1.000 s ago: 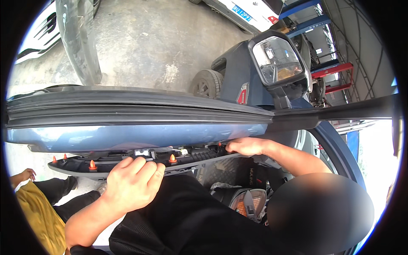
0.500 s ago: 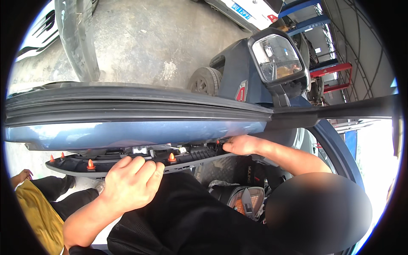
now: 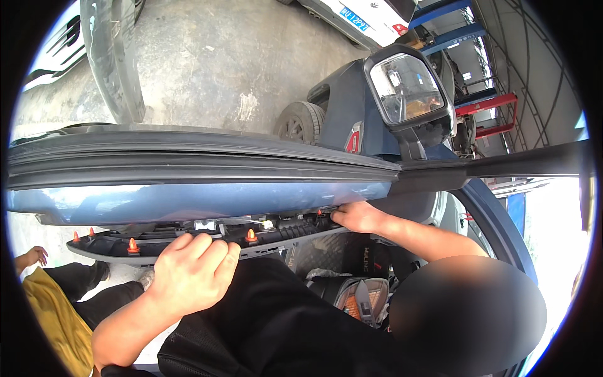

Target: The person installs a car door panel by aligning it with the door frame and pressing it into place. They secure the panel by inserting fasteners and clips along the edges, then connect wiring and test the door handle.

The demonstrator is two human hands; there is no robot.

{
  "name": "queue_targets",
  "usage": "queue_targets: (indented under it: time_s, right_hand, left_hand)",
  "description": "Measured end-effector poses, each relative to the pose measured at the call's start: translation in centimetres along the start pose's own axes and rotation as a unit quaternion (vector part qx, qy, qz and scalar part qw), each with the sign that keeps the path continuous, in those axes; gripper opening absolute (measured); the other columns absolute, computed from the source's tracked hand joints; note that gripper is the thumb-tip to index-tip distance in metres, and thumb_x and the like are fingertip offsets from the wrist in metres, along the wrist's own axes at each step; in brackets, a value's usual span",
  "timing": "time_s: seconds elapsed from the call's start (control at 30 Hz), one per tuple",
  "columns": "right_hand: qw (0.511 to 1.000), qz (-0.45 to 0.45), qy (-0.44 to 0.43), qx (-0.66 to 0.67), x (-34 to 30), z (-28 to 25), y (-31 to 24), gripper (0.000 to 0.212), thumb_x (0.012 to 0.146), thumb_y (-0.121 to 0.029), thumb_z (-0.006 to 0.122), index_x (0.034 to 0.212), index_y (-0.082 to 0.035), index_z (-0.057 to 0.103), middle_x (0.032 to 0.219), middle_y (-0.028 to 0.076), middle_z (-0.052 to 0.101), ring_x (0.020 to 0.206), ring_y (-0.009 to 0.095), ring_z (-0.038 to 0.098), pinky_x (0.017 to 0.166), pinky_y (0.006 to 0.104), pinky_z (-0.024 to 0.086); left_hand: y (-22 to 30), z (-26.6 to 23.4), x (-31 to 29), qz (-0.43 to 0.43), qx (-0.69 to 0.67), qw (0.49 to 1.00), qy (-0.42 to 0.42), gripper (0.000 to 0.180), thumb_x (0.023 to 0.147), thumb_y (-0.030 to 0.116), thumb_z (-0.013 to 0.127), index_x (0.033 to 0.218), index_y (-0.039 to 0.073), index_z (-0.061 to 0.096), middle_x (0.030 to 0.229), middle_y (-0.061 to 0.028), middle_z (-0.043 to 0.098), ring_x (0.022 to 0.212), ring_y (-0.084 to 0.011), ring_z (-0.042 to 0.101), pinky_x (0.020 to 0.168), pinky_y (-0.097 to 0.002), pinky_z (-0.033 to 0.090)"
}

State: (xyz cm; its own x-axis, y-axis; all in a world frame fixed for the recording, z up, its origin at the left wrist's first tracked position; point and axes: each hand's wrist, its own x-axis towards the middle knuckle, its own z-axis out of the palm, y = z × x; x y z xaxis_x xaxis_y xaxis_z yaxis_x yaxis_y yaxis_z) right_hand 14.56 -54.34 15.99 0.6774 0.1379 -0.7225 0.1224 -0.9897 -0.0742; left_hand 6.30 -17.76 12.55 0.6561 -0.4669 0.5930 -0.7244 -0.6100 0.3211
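A long black door trim panel (image 3: pixel 289 240) with upright orange clips (image 3: pixel 251 235) stands slightly apart from the inner side of a blue car door (image 3: pixel 251 198). My left hand (image 3: pixel 196 270) is closed over the panel's near edge, between two of the clips, fingers curled over the rim. Toward the panel's right end, my right hand (image 3: pixel 358 217) grips its edge next to a small orange clip (image 3: pixel 319 212); its fingertips are partly hidden. A white connector piece (image 3: pixel 268 224) shows in the gap between panel and door.
Above the door frame stands a side mirror (image 3: pixel 405 88). The car's seat area with a bag (image 3: pixel 364 295) lies at lower right. Another person in a yellow top (image 3: pixel 50 314) is at lower left. A white car (image 3: pixel 358 19) and a red lift arm (image 3: pixel 487 113) are beyond.
The view has shifted very slightly. Both hands keep their places on the door trim panel, with no clear movement of the panel itself.
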Motion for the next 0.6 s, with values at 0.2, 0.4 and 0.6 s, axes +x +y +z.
queue_targets:
  time_s: [0.2,0.4,0.6]
  right_hand:
    - [0.943,-0.199,0.262,-0.044,-3.0,1.9,2.8,0.018,0.085,-0.018,0.061,0.081,0.000,0.057,0.081,0.017,0.058,0.079,0.036,0.057,0.075,0.0444,0.045]
    - [0.823,-0.245,0.486,-0.160,-2.8,3.6,3.1,0.021,0.071,-0.013,0.070,0.070,-0.008,0.050,0.065,0.007,0.052,0.055,0.028,0.051,0.049,0.0371,0.042]
    - [0.608,-0.111,0.224,0.754,-5.8,3.4,-5.2,0.017,0.085,-0.011,0.045,0.069,-0.006,0.041,0.054,0.002,0.038,0.041,0.011,0.028,0.037,0.0266,0.023]
  left_hand:
    - [-0.3,-0.2,0.0,-0.007,-0.006,1.000,0.006,0.022,0.069,0.014,0.071,0.086,0.003,0.064,0.065,0.0002,0.049,0.055,-0.0155,0.046,0.048,-0.0295,0.037]
    - [0.0,-0.5,0.4,-0.014,-0.008,1.000,0.014,0.007,0.074,0.005,0.067,0.075,0.004,0.061,0.062,0.0010,0.045,0.054,-0.0138,0.045,0.045,-0.0271,0.036]
    - [-0.1,-0.6,0.6,-0.023,0.002,1.000,-0.009,0.008,0.078,0.006,0.068,0.073,0.005,0.061,0.062,0.0009,0.047,0.054,-0.0143,0.045,0.045,-0.0283,0.036]
